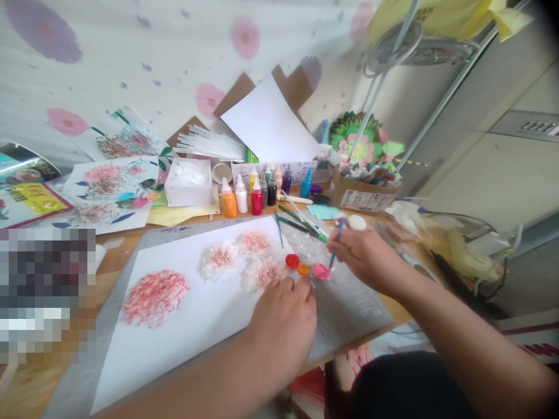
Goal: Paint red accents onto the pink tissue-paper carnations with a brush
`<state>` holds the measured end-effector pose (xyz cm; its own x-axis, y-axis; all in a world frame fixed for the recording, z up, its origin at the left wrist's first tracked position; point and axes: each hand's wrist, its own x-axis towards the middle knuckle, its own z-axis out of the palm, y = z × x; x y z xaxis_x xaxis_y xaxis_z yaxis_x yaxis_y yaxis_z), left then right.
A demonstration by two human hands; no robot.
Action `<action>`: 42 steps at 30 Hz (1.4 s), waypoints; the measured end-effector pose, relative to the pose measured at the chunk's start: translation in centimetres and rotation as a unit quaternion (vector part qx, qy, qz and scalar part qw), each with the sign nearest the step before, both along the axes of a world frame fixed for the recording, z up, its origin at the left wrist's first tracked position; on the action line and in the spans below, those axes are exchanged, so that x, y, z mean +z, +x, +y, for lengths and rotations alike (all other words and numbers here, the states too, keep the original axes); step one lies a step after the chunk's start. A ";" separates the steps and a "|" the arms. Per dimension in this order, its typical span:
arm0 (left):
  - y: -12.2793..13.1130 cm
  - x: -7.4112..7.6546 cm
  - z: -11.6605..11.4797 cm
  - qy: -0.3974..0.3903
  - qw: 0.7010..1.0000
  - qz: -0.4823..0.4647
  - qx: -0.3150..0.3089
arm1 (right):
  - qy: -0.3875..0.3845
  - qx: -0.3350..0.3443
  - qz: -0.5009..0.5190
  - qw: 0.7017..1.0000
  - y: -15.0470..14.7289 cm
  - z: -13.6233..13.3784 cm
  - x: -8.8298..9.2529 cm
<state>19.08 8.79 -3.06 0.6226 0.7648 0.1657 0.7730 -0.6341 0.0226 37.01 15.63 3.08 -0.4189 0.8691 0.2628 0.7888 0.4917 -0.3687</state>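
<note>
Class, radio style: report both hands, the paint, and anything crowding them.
Right hand grips blue brush, tip at pink paint blob. Left hand rests on white sheet beside orange blob. Green pens lie close behind.

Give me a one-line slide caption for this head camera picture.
Right hand dips a blue brush into pink paint; left hand rests on white paper.

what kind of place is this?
Likely a home or classroom craft desk: paint bottles, white sheet with dabbed pink flowers, paper flowers in a box. Right hand holds a brush.
</note>
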 end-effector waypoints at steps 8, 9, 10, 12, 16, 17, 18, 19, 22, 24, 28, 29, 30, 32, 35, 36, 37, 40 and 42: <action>0.1 0.2 -0.1 0.001 1.000 -0.002 0.002 | 0.006 -0.009 -0.004 1.000 -0.2 -0.2 -0.2; 0.1 0.2 -0.2 0.002 1.000 -0.001 0.001 | 0.010 -0.012 -0.002 1.000 -0.2 -0.3 -0.2; 0.1 0.2 -0.2 0.003 1.000 0.000 0.001 | 0.015 -0.013 0.001 1.000 -0.2 -0.3 -0.3; 0.1 0.2 -0.2 0.005 1.000 0.003 0.001 | 0.022 -0.010 0.007 1.000 -0.1 -0.4 -0.3; 0.1 -0.1 -0.2 0.012 1.000 0.003 0.002 | 0.023 -0.004 0.018 1.000 0.0 -0.5 -0.3; 0.1 -0.1 -0.2 0.016 1.000 0.002 0.001 | 0.022 -0.004 0.020 1.000 0.0 -0.5 -0.3; 0.1 -0.1 -0.2 0.019 1.000 0.000 0.001 | 0.022 -0.003 0.022 1.000 0.0 -0.5 -0.4; 0.1 -0.1 -0.2 0.020 1.000 -0.001 0.000 | 0.021 -0.002 0.023 1.000 0.0 -0.5 -0.4; 0.1 0.0 -0.1 0.016 1.000 -0.004 0.000 | 0.017 0.000 0.032 0.999 0.0 -0.6 -0.5; 0.1 0.1 0.0 0.012 1.000 -0.004 0.001 | 0.016 -0.002 0.039 0.999 0.2 -0.6 -0.6; 0.0 0.1 -0.1 0.010 1.000 -0.007 -0.002 | 0.003 0.000 0.042 0.999 0.6 -0.8 -0.4; 0.0 0.1 -0.2 0.008 1.000 -0.008 -0.001 | -0.002 0.000 0.044 0.999 0.7 -0.8 -0.4; 0.0 0.1 -0.2 0.006 1.000 -0.009 -0.001 | -0.007 -0.001 0.047 0.999 0.8 -0.9 -0.3; 0.0 0.2 -0.2 0.000 1.000 -0.007 0.001 | -0.014 -0.002 0.050 0.999 1.0 -0.9 -0.2; 0.0 0.3 -0.1 -0.006 1.000 -0.001 0.003 | -0.023 0.004 0.053 0.998 1.1 -1.0 -0.2; 0.1 0.4 -0.1 -0.007 1.000 0.000 0.003 | -0.025 0.005 0.058 0.998 1.1 -1.0 -0.2; 0.1 0.4 -0.1 -0.009 1.000 0.001 0.004 | -0.029 0.005 0.061 0.998 1.1 -1.0 -0.3; 0.1 0.4 0.0 -0.014 1.000 -0.001 0.002 | -0.047 0.016 0.065 0.997 1.1 -1.1 -0.3; 0.1 0.4 0.1 -0.009 1.000 -0.003 0.002 | -0.055 0.023 0.070 0.996 1.2 -1.1 -0.4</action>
